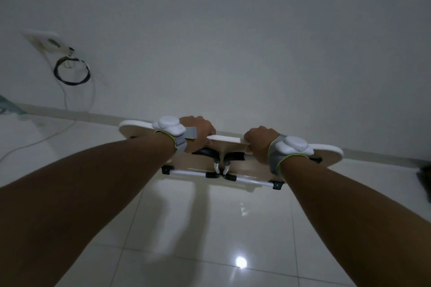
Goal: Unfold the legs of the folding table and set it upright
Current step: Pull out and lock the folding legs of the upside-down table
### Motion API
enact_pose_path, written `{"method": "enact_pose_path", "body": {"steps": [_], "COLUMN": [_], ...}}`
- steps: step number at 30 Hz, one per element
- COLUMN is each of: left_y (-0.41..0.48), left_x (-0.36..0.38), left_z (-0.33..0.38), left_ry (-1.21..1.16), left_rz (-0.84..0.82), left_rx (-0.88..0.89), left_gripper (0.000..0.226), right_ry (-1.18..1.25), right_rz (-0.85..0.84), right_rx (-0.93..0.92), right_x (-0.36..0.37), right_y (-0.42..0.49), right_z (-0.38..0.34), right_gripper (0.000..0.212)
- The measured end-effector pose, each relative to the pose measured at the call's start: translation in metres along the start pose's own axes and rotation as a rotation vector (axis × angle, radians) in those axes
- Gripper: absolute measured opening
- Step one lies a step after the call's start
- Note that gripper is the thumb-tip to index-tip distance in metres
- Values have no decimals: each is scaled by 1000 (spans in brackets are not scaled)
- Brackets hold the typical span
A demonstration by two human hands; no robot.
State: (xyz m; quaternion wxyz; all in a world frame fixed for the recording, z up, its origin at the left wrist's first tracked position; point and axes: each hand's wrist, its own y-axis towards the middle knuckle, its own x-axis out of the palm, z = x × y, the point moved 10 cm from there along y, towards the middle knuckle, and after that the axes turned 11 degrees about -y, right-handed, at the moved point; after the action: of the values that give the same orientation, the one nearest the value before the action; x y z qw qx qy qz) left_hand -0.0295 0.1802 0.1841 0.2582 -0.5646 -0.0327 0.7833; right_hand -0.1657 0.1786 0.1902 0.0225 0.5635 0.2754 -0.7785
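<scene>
A small white folding table [228, 140] stands on edge near the wall, its underside facing me. My left hand [198, 130] and my right hand [260, 142] both grip its top edge, a little apart. Both wrists wear grey straps with white devices. The legs [191, 173] lie folded flat against the underside: white tubes with black end brackets and black curved pieces [208, 152] at the middle. The table's lower edge rests on or just above the tiled floor; contact is hard to tell.
Glossy white floor tiles [210, 240] stretch toward me. A plain white wall [233, 42] rises just behind the table. At the left, a wall socket [50, 42] holds a coiled black cable [72, 72] and a white cord trailing over the floor. A dark object [425, 179] sits at the right edge.
</scene>
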Motion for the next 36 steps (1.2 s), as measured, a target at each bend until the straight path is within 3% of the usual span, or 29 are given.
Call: {"method": "enact_pose_path", "body": {"steps": [6,15,36], "left_y": [-58,-148,-298], "left_x": [30,71,207], "left_z": [39,79,94], "left_ry": [-7,4,64], "left_rz": [-9,40,57], "left_rx": [-16,0,75], "left_gripper": [27,30,24], "right_ry": [-24,-34,44], "right_rz": [6,20,-35], "right_rx": [-21,-72,-2], "right_x": [16,41,156], "right_y": [-73,-169,-307], "right_z": [-15,-46,-162], "right_gripper": [36,26,21]}}
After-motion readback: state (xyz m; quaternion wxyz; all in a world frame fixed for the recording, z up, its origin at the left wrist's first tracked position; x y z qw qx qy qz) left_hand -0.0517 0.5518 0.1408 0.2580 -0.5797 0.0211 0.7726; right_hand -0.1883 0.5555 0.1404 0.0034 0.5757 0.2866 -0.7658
